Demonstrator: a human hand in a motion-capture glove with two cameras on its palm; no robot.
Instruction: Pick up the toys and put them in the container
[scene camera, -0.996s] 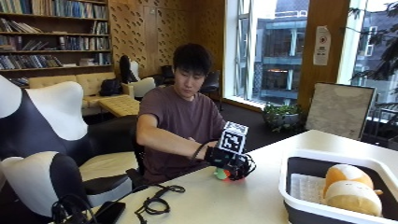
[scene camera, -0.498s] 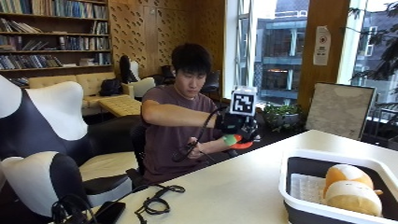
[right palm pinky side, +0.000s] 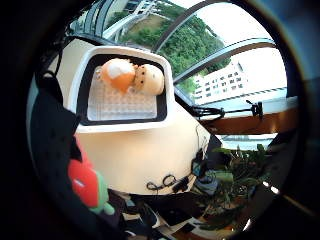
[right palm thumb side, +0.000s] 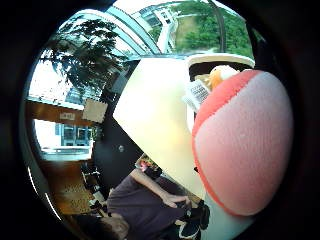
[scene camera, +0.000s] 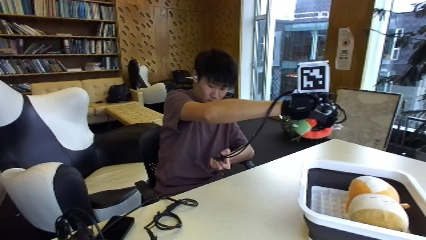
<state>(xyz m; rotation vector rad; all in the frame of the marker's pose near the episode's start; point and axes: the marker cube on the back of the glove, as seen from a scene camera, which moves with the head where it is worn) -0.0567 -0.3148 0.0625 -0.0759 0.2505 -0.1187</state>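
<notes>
Fingers (scene camera: 318, 116) of the gloved right hand (scene camera: 311, 114) curled round a red and green plush toy (scene camera: 307, 128), gripping it, arm stretched out level at about shoulder height, hand well above the bench (scene camera: 266, 195) and not over the container (scene camera: 313, 200). Toy sticks out below the hand in the outside view, green part toward the person, orange-red part on the far side. In the thumb side palm view the toy's red and pale pink surface fills much of the picture right against the palm; in the little finger side palm view its red body and green end show at the edge beside the black glove.

Container is a white-rimmed tub with dark inside, on the bench near its corner, well apart from the hand. Inside it a white dimpled mat (right palm pinky side: 117, 100) and an orange and cream plush toy (scene camera: 374, 202) lying on its side against the wall away from the person; same toy seen from above in the little finger side view.

Person's bare left hand (scene camera: 225, 154) down by the chest, holding a black cable. Tangle of black cables (scene camera: 166, 215) on the bench edge near the person. Black and white chair (scene camera: 46, 150) beside the person, bookshelves (scene camera: 53, 45) behind
</notes>
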